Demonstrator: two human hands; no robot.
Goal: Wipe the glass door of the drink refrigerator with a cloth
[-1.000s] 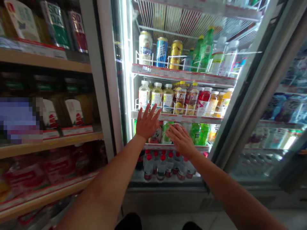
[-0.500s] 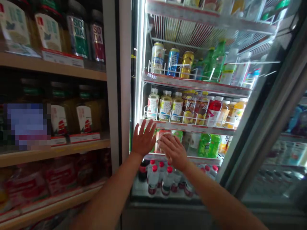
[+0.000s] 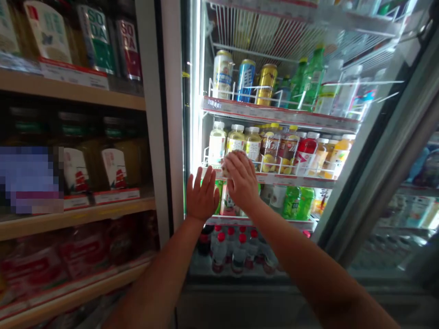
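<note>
My left hand [image 3: 203, 195] is raised with its fingers spread, palm toward the glass door of a lit drinks cooler, nothing held. To its right and a little higher, my right hand [image 3: 243, 180] presses a crumpled, light-coloured cloth [image 3: 226, 165] flat toward the glass; most of the cloth is hidden under the fingers. Behind the right hand stand pale yellow tea bottles [image 3: 253, 145] on a wire-fronted shelf. Green packs [image 3: 297, 203] stand on the shelf below.
Wooden shelves [image 3: 78, 211] with large juice bottles [image 3: 115, 164] stand at the left. A dark door frame [image 3: 373, 151] slants down the right side. Cans [image 3: 246, 80] fill a higher cooler shelf, red-capped bottles [image 3: 239, 251] the bottom.
My right hand has moved up with the cloth, from the lower shelf's level to the tea bottles. My left hand has shifted slightly left and stays spread. The view has moved a little.
</note>
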